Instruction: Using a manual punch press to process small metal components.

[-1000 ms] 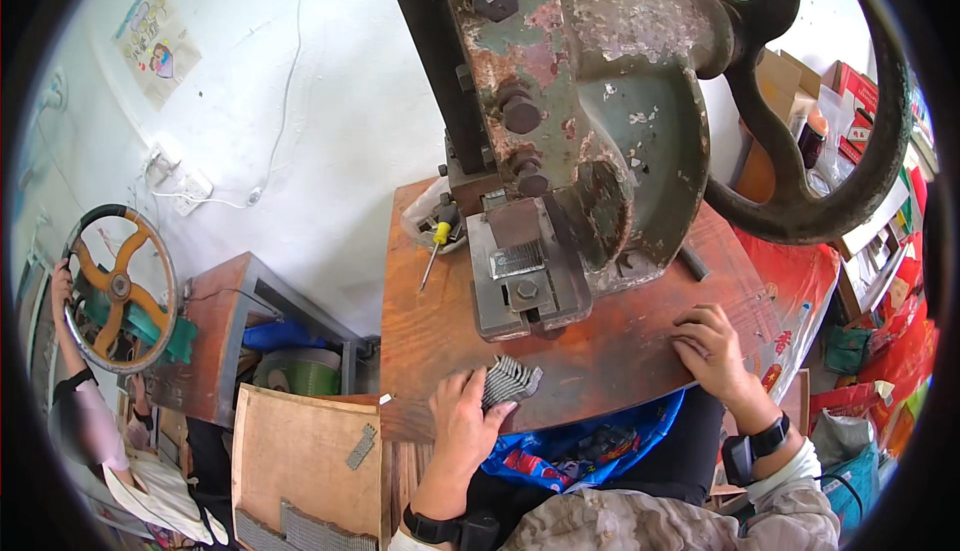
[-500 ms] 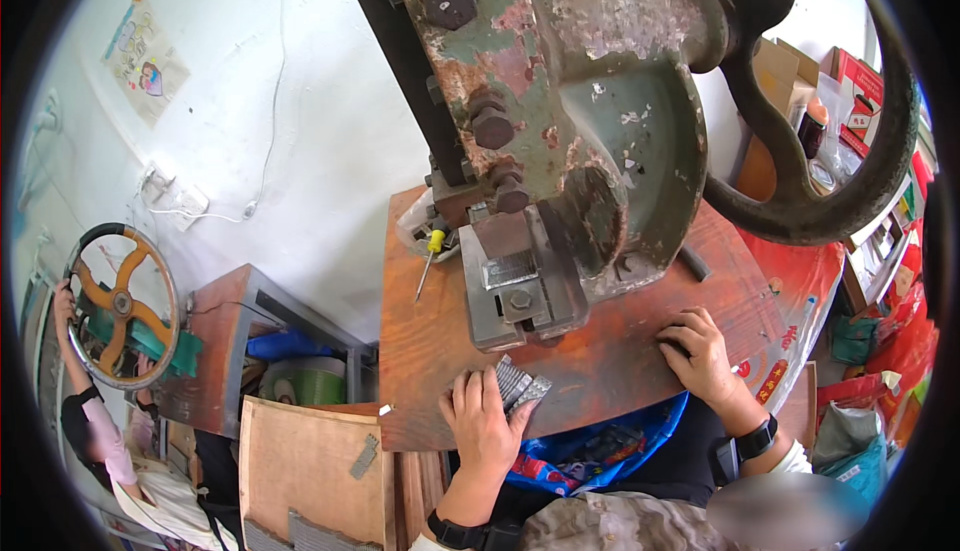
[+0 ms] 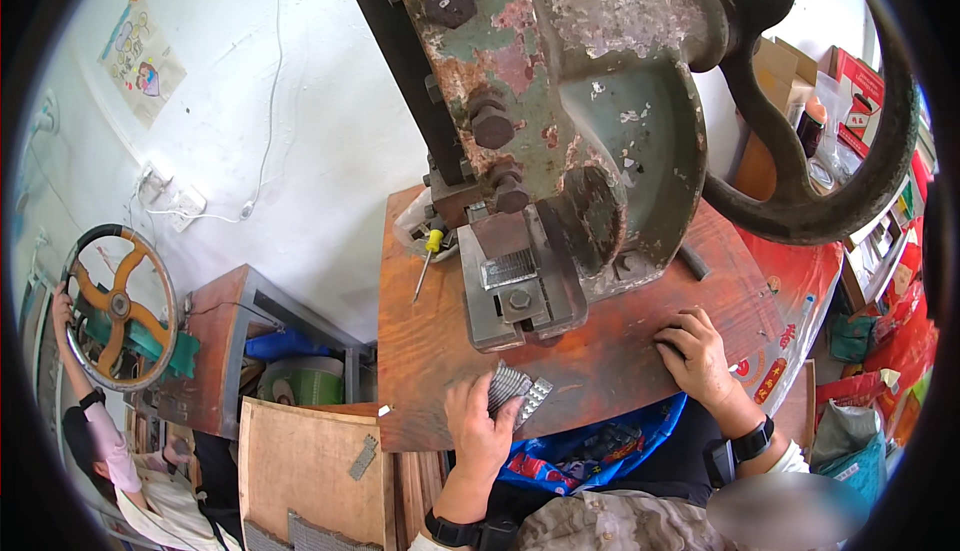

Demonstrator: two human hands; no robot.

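Observation:
Near the front edge of the wooden tabletop, my left hand (image 3: 478, 425) is closed around small grey ribbed metal strips (image 3: 508, 387), thumb on one side and fingers on the other. Beside them lies a studded metal strip (image 3: 536, 398), close to my thumb. My right hand (image 3: 697, 355) rests on the tabletop further right, fingers loosely bent and apart, with nothing visible in it. Between and beyond my hands stands a hand-wheel press (image 3: 500, 91) in worn green paint. On its metal die block (image 3: 521, 296) sits a shiny ribbed metal plate (image 3: 509, 268).
A yellow-handled screwdriver (image 3: 428, 261) lies left of the press. The large black handwheel (image 3: 790, 151) is at right. A blue bag (image 3: 590, 456) hangs below the table's front edge. At lower left is a wooden tray (image 3: 305, 451) with metal strips. A person (image 3: 130, 456) works at another wheel.
My left hand has shifted slightly left, and more of the ribbed strips shows. My right hand and the press look unmoved. At far left, the other person's lower hand has moved.

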